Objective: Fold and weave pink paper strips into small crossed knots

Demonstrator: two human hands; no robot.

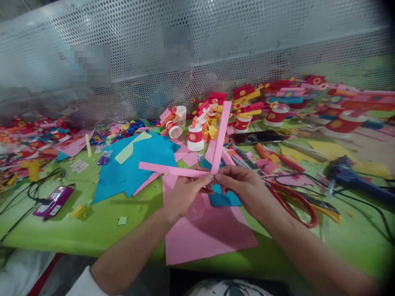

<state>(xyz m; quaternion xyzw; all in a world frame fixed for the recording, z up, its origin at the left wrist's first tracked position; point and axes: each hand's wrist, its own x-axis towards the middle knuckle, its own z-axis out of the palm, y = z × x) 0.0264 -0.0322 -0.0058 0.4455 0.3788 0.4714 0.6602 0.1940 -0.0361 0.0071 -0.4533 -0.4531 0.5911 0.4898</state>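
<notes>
Pink paper strips [222, 137], perhaps one folded piece, meet above a pink sheet [210, 238] on the surface [132, 234], pinched narrowly between the fingers of the left hand [185, 191] and right hand [246, 184]. Light, even pressure should keep the corner from slipping.

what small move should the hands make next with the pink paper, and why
Perhaps pinch the pink paper firmly where its two lengths meet: one points left, the other rises, and they come together between the left hand and right hand.
</notes>
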